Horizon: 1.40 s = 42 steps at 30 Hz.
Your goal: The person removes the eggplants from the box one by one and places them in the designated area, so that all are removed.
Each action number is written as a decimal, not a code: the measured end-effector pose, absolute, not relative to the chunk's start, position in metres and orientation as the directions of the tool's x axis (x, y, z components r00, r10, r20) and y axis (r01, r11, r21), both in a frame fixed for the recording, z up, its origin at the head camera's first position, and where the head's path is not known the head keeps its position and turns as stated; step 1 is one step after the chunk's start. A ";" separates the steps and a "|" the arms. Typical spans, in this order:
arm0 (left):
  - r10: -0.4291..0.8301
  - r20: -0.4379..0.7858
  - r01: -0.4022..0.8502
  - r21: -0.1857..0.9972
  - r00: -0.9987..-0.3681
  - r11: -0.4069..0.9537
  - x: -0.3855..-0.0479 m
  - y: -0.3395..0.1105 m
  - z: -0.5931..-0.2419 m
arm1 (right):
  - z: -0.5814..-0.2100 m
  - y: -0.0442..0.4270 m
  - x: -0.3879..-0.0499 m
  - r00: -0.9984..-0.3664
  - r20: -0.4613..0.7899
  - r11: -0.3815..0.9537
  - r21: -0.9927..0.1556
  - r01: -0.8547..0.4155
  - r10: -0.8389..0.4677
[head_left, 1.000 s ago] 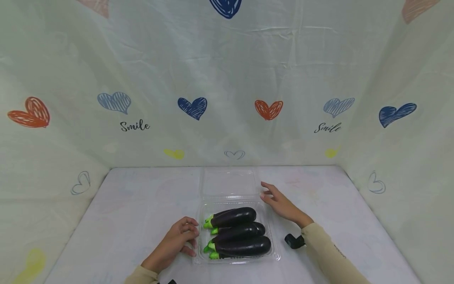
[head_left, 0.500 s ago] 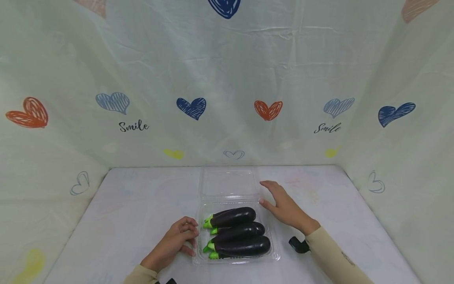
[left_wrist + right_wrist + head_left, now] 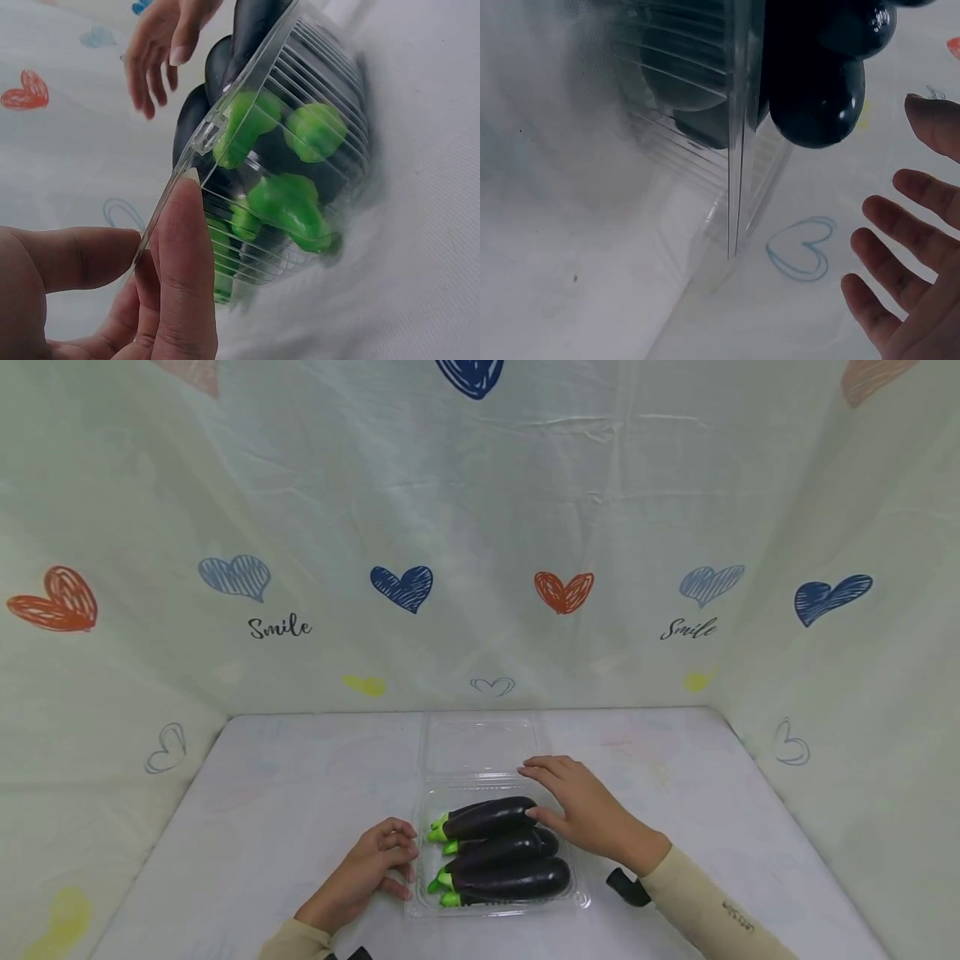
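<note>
A clear plastic clamshell container (image 3: 525, 910) lies unfolded, its lid (image 3: 480, 747) flat on the far side. Several glossy dark eggplants (image 3: 513, 878) with bright green stem ends fill its base, stems pointing left. My left hand (image 3: 367, 868) is at the container's left side. In the left wrist view its thumb and fingers (image 3: 184, 277) pinch the container's rim. Above the far right corner of the base hovers my right hand (image 3: 592, 810), its fingers extended and holding nothing. The right wrist view shows those spread fingers (image 3: 889, 262) apart from the eggplants and the rim.
The container stands on a table with a pale cloth (image 3: 300, 793). Behind and at both sides hangs a light curtain (image 3: 480, 510) printed with hearts and "Smile". A black wrist-mounted device (image 3: 628, 887) juts out by the right sleeve (image 3: 705, 902).
My right hand first draws slightly back from beside the lid, then moves left and nearer, over the eggplants' right ends. The left hand stays at the container's left rim.
</note>
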State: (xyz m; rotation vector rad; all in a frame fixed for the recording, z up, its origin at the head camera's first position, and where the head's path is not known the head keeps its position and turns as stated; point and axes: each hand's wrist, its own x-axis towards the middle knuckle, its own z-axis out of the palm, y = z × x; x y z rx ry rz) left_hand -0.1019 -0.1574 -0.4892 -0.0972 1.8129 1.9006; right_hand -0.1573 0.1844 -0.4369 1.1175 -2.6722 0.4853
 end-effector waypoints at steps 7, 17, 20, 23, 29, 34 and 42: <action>0.317 -0.378 -0.396 0.918 -0.870 0.010 -0.101 -0.157 -0.488 | -0.435 0.178 -0.156 -0.593 0.334 0.593 -0.113 -0.797 -0.733; 0.312 -0.377 -0.394 0.919 -0.872 0.010 -0.100 -0.157 -0.488 | -0.439 0.169 -0.158 -0.461 0.352 0.486 -0.021 -0.874 -0.814; 0.311 -0.379 -0.397 0.918 -0.871 0.007 -0.100 -0.157 -0.489 | -0.439 0.167 -0.160 -0.425 0.357 0.459 0.013 -0.888 -0.832; 0.312 -0.380 -0.398 0.917 -0.871 0.006 -0.100 -0.158 -0.491 | -0.439 0.165 -0.161 -0.404 0.340 0.446 0.053 -0.893 -0.849; 0.317 -0.377 -0.396 0.918 -0.870 0.004 -0.100 -0.158 -0.492 | -0.438 0.162 -0.164 -0.412 0.245 0.448 0.113 -0.887 -0.878; 0.314 -0.381 -0.399 0.917 -0.869 0.008 -0.101 -0.158 -0.492 | -0.435 0.161 -0.166 -0.419 0.192 0.445 0.126 -0.887 -0.888; 0.323 -0.368 -0.389 0.921 -0.872 0.001 -0.100 -0.158 -0.489 | -0.431 0.160 -0.169 -0.391 0.115 0.407 0.178 -0.896 -0.913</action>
